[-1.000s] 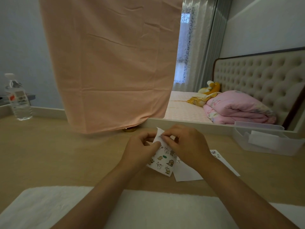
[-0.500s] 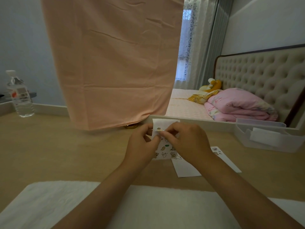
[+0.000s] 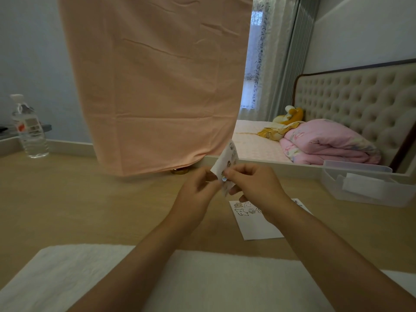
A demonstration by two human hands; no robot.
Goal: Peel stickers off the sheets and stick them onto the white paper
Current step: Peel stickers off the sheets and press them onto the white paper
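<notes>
At the far left of the desk [image 3: 90,199] we see a water bottle [image 3: 29,129], and to its right a peach cloth [image 3: 153,86] hanging down to the desk's far edge. Neither plays a part in the work.

In the middle, the left hand [image 3: 198,192] is raised above the desk, its grip pinching the lower edge of the sticker sheet [image 3: 226,163]. The sheet stands nearly upright and many small cartoon stickers remain on it. The right hand [image 3: 254,188] meets it from the other side, its grip pinching the sheet's lower part, where a small pale sticker seems to be lifting. We cannot tell whether it is free.

Below and right of the hands, the white paper [image 3: 254,224] lies flat on the desk. A few stickers [image 3: 244,208] sit at its far end and the near part is bare. We judge the task begun but far from done, with one peel under way.

At the far right stands a clear plastic box [image 3: 364,190].
</notes>
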